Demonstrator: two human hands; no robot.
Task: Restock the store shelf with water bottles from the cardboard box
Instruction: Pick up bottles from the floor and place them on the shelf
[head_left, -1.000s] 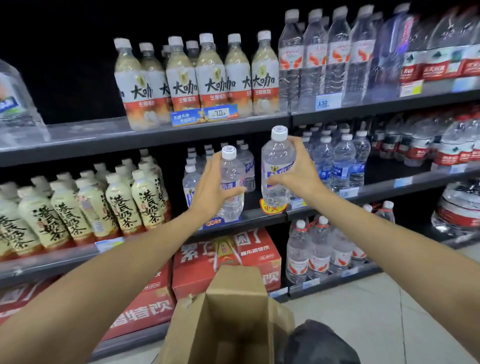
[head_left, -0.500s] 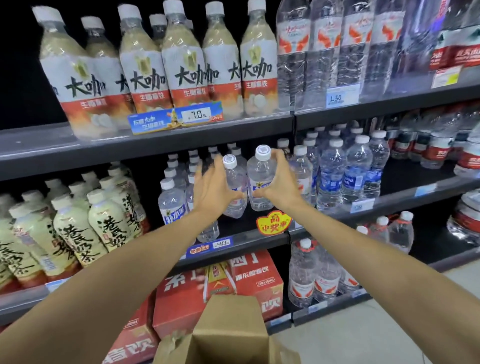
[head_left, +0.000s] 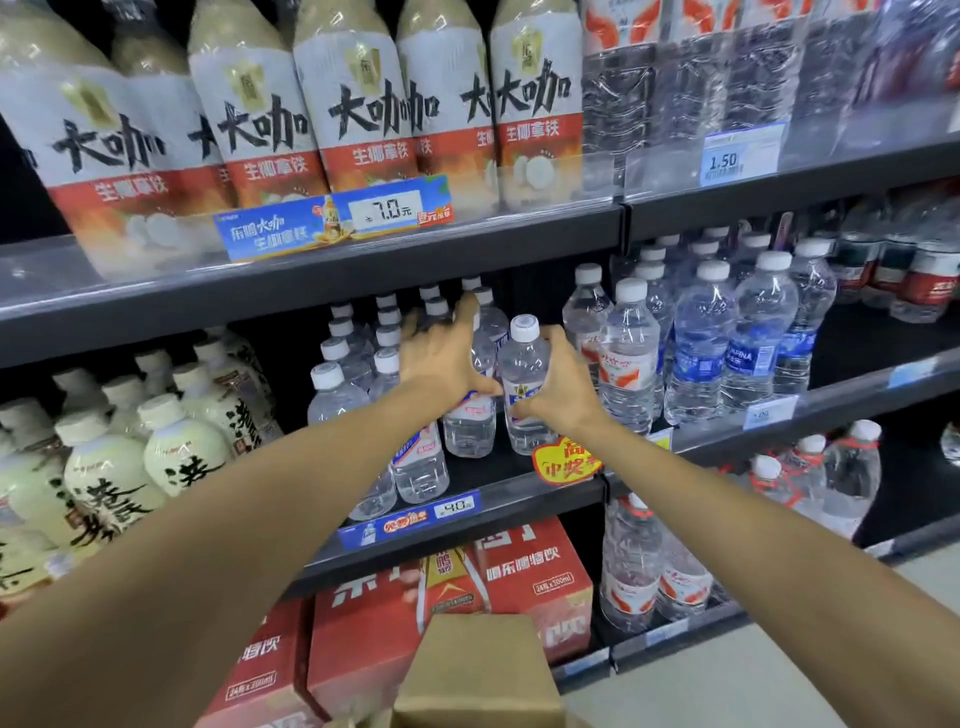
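Two small clear water bottles stand side by side on the middle shelf (head_left: 519, 488). My left hand (head_left: 441, 358) grips the left bottle (head_left: 470, 426), fingers reaching over its top toward the rows behind. My right hand (head_left: 558, 384) grips the right bottle (head_left: 524, 374), whose white cap shows above my fingers. Both bottle bases sit on the shelf, a little back from its front edge. More small water bottles (head_left: 358, 358) fill the rows to the left. The brown cardboard box (head_left: 483, 670) is below me at the bottom middle, its flap up.
Larger water bottles (head_left: 696, 343) stand right of my right hand. Cream tea bottles (head_left: 171, 452) line the left of the shelf. Coffee drink bottles (head_left: 353, 104) fill the shelf above. Red drink cases (head_left: 519, 571) and more water bottles (head_left: 639, 566) sit on the lowest level.
Both hands carried their bottles forward and down onto the middle shelf. The camera has moved closer to the shelf.
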